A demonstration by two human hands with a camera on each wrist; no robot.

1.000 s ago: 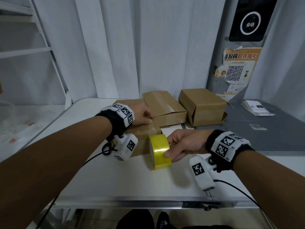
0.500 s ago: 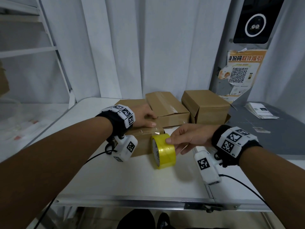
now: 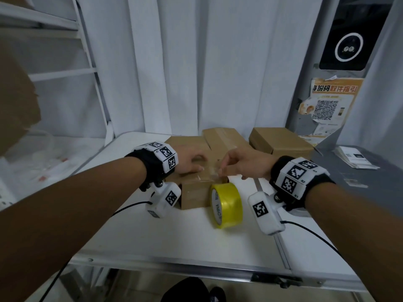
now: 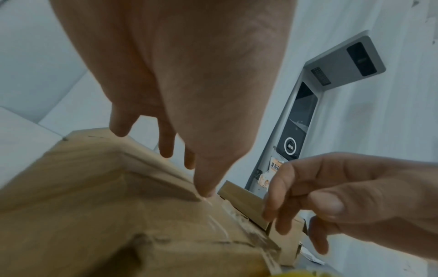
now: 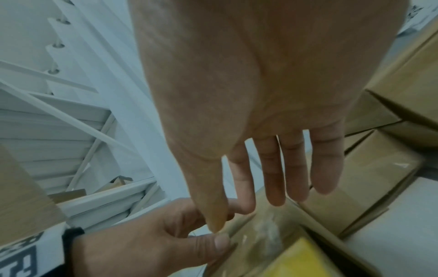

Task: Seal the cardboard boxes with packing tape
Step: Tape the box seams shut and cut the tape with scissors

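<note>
Right hand (image 3: 246, 162) off tape roll (image 3: 226, 205), now on box (image 3: 194, 192).

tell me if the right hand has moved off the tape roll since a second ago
Yes. The right hand has let go of the tape roll and risen onto the near box, beside the left hand.

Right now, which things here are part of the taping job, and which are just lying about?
Part of the job:
near box
yellow tape roll
left hand
right hand
two boxes behind

Lying about:
paper stack
orange poster
white shelving
</note>
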